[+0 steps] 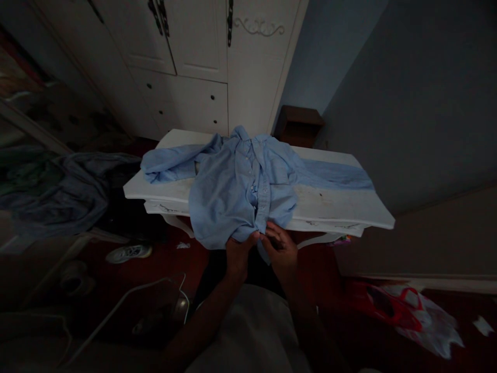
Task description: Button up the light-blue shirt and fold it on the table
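Note:
A light blue button-up shirt (240,181) lies spread over a white table (334,204), its sleeves stretched out left and right and its hem hanging over the near edge. My left hand (238,254) pinches the bottom hem on the left side of the button placket. My right hand (280,249) grips the hem just to the right of it. Both hands sit close together below the table's front edge, fingers closed on the fabric.
White wardrobe doors and drawers (194,67) stand behind the table, with a small brown stand (298,124) beside them. A dark garment pile (58,191) lies at left. A shoe (128,253), a cable and a red-and-white bag (411,313) lie on the red floor.

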The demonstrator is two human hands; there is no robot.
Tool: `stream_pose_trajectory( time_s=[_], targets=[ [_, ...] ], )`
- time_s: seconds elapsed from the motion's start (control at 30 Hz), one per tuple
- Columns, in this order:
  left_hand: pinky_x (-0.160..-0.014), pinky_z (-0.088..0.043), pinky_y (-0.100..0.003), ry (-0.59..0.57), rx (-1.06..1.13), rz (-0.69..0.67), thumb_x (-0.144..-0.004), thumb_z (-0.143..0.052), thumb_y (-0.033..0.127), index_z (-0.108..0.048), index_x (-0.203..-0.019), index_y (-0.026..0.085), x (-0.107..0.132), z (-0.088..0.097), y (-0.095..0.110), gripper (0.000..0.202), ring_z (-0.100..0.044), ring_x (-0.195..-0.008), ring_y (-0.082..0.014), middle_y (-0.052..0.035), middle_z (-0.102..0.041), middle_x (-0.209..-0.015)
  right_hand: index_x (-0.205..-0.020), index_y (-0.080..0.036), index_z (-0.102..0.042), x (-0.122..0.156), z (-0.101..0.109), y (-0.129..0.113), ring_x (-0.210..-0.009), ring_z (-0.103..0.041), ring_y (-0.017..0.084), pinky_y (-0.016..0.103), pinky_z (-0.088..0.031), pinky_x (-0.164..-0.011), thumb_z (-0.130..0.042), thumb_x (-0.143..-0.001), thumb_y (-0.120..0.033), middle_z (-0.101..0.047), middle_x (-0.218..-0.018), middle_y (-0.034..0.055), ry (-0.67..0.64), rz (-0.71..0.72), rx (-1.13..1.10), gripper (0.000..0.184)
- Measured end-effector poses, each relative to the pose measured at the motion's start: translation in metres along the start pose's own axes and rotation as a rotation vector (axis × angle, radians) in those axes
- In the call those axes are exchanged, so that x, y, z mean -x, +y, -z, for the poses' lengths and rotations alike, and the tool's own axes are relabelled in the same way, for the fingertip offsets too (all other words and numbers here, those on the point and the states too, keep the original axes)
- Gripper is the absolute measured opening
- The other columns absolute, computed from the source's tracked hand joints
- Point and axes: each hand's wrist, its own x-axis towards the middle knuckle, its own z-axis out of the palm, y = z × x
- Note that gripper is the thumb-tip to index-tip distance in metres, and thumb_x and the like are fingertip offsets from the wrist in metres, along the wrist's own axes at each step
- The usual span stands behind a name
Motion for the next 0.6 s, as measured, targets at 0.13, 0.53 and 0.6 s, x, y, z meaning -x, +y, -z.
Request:
stream_pose_trajectory(
  time_s=[0.13, 0.53, 0.6],
  targets=[
    [-0.080, -0.052, -0.031, -0.104, 0.023, -0.003, -0.062, -0.085, 0.034, -0.071, -0.088, 0.013, -0.003, 0.004, -0.001, 0.037, -0.067, -0.083, -0.0188, -0.0070, -0.074, -0.091, -0.122, -0.023, -0.062, -0.003, 0.005, 0.001, -0.094, -0.072, 0.024, 0.039, -0.057, -0.086, -0.071, -0.080, -0.039, -0.076, -0.101, 0.0070, -0.054, 0.018, 0.041, 0.046],
    [-0.067, -0.050, -0.025, -0.326, 0.103, 0.448, -0.058, -0.086, 0.049, -0.066, -0.097, 0.020, -0.010, 0.016, -0.003, 0.052, -0.066, -0.079, -0.0154, -0.0034, -0.071, -0.095, -0.132, -0.025, -0.058, -0.017, 0.010, 0.007, -0.080, -0.070, 0.017, 0.030, -0.059, -0.078, -0.062, -0.085, -0.028, -0.073, -0.090, 0.0030, -0.105, 0.481, 0.380, 0.048],
    [-0.060, -0.047, -0.023, -0.336, -0.021, 0.376, -0.064, -0.079, 0.057, -0.066, -0.100, 0.019, -0.009, 0.020, -0.006, 0.054, -0.065, -0.076, -0.0157, -0.0044, -0.070, -0.091, -0.135, -0.026, -0.055, -0.019, 0.010, 0.008, -0.077, -0.069, 0.017, 0.030, -0.059, -0.077, -0.063, -0.084, -0.027, -0.072, -0.088, 0.0021, -0.090, 0.520, 0.386, 0.051]
  ],
)
